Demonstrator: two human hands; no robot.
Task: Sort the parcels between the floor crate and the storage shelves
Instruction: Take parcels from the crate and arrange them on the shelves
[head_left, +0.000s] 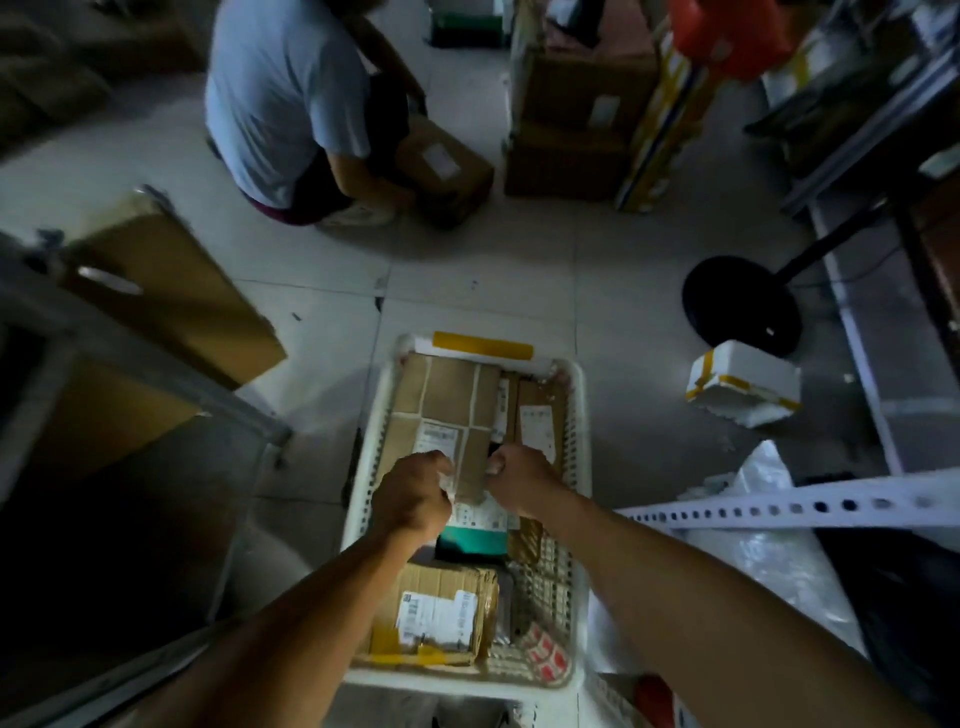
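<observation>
A white perforated floor crate stands on the tiles below me, packed with several parcels. A large taped brown cardboard parcel with a white label lies across its far half. My left hand and my right hand both grip the near end of this parcel, fingers curled at either side of it. Under the hands lie a teal package and a labelled brown box with yellow tape. A white foam box with a yellow strip sits at the crate's far end.
A person crouches ahead over a brown box. Stacked cartons stand at the back right. A fan's black base, a white foam box and white bags lie right. Metal shelves flank right, a shelf with a flat carton left.
</observation>
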